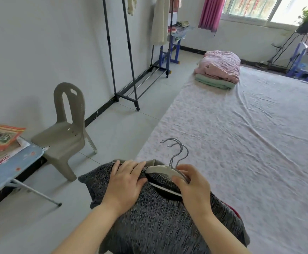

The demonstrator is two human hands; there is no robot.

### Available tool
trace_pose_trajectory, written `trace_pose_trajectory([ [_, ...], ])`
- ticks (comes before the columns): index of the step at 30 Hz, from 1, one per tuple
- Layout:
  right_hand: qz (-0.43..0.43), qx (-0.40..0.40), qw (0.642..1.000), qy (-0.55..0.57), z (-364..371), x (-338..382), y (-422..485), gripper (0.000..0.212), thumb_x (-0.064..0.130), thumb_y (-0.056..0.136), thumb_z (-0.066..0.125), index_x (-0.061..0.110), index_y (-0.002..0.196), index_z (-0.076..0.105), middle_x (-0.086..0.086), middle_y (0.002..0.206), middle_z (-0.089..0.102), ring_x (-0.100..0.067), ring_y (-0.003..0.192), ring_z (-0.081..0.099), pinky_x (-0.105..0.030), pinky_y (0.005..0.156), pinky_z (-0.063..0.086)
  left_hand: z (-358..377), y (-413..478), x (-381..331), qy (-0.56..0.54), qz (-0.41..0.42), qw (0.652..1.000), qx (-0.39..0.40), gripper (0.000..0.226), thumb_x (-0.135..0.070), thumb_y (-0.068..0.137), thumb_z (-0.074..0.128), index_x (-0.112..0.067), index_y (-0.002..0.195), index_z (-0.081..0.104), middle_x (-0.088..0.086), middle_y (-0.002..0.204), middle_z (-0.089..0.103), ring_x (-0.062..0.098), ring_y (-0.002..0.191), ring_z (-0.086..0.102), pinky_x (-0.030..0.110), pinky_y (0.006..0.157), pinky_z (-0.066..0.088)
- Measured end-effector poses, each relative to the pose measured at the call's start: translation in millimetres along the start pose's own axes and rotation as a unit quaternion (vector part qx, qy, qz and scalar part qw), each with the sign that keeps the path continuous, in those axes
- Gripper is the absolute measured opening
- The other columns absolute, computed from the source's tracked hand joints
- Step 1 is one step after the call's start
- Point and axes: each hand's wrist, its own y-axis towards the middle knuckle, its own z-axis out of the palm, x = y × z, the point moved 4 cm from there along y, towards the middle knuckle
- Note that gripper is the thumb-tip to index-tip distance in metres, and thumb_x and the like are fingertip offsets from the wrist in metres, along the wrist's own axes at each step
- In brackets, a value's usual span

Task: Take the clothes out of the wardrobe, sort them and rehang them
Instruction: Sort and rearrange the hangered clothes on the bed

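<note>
A grey speckled knit top [160, 222] lies at the near corner of the bed, on other clothes whose olive and red edges peek out. White hangers with metal hooks [177, 153] stick out at its black collar. My left hand [125, 184] grips the top's left shoulder. My right hand [193, 186] holds the white hanger [160, 169] at the collar. A dark clothes rack [124, 52] stands by the wall with a cream garment [160, 21] hanging on it.
The bed [250, 143] with a pale sheet fills the right side; a folded pink and green quilt pile [219, 68] sits at its far end. A grey plastic chair [67, 129] and a blue folding table [8, 169] stand at the left.
</note>
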Motion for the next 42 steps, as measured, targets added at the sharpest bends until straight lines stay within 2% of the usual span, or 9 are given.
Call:
trace_pose_trajectory([
  [4,0.039,0.017,0.999,0.015,21,-32,59,0.028,0.017,0.077,0.073,0.041,0.081,0.059,0.018,0.077,0.067,0.006,0.076,0.060,-0.020,0.067,0.046,43,46,30,0.013,-0.007,0.998,0.057,0.047,-0.037,0.091,0.045,-0.016,0.133,0.049,-0.001,0.127,0.055,0.021,0.125,0.044,0.045,0.111,0.010],
  [8,0.087,0.033,0.996,0.013,41,-80,137,0.027,0.016,0.078,0.073,0.038,0.082,0.059,0.018,0.077,0.067,0.010,0.073,0.060,-0.009,0.059,0.042,109,103,61,0.030,-0.029,0.989,0.141,0.054,-0.043,0.095,0.036,-0.025,0.145,0.026,-0.008,0.144,0.034,0.012,0.138,0.018,0.037,0.113,-0.006],
  [11,0.120,0.042,0.992,0.001,55,-119,194,0.026,0.018,0.079,0.072,0.039,0.082,0.057,0.017,0.080,0.066,0.009,0.072,0.059,-0.008,0.058,0.040,163,149,79,0.050,-0.042,0.977,0.203,0.057,-0.044,0.096,0.031,-0.025,0.147,0.015,-0.006,0.151,0.023,0.013,0.141,0.008,0.041,0.114,-0.005],
  [14,0.146,0.044,0.988,-0.019,63,-158,244,0.024,0.019,0.080,0.071,0.037,0.087,0.057,0.015,0.084,0.066,0.002,0.078,0.059,-0.017,0.062,0.042,212,190,87,0.070,-0.039,0.962,0.260,0.060,-0.045,0.097,0.032,-0.023,0.148,0.010,-0.002,0.153,0.018,0.018,0.142,0.005,0.046,0.114,-0.003],
  [16,0.155,0.043,0.986,-0.037,66,-182,271,0.021,0.019,0.081,0.070,0.033,0.092,0.058,0.013,0.085,0.065,-0.001,0.078,0.059,-0.020,0.063,0.042,238,210,91,0.073,-0.032,0.959,0.273,0.060,-0.044,0.096,0.034,-0.022,0.148,0.011,-0.001,0.151,0.021,0.019,0.141,0.009,0.047,0.114,-0.001],
  [20,0.157,0.046,0.983,-0.084,82,-222,306,0.021,0.021,0.083,0.068,0.032,0.097,0.057,0.012,0.088,0.064,0.001,0.076,0.056,-0.017,0.060,0.039,281,227,105,0.073,-0.035,0.955,0.284,0.060,-0.043,0.096,0.036,-0.022,0.147,0.011,-0.001,0.150,0.021,0.020,0.139,0.010,0.046,0.114,0.001],
  [25,0.188,0.059,0.964,-0.181,101,-267,329,0.049,0.016,0.083,0.067,0.014,0.129,0.050,-0.003,0.123,0.057,-0.019,0.112,0.052,-0.031,0.091,0.040,329,228,117,0.073,-0.048,0.944,0.318,0.062,-0.043,0.096,0.036,-0.024,0.148,0.008,0.001,0.156,0.007,0.022,0.143,0.002,0.045,0.114,0.000],
  [32,0.206,0.091,0.945,-0.237,89,-279,283,0.043,0.022,0.086,0.065,0.017,0.126,0.051,-0.003,0.125,0.052,-0.020,0.118,0.045,-0.033,0.097,0.038,334,212,109,0.071,-0.034,0.933,0.352,0.059,-0.043,0.096,0.037,-0.022,0.146,0.014,0.004,0.154,0.013,0.022,0.142,0.006,0.045,0.114,0.001],
  [42,0.231,0.015,0.937,-0.260,28,-192,194,0.044,0.027,0.087,0.061,0.018,0.128,0.049,-0.001,0.130,0.050,-0.018,0.121,0.044,-0.033,0.101,0.037,240,211,38,0.060,0.075,0.935,0.340,0.059,-0.044,0.095,0.038,-0.021,0.145,0.019,0.000,0.148,0.028,0.020,0.138,0.018,0.046,0.114,0.008],
])
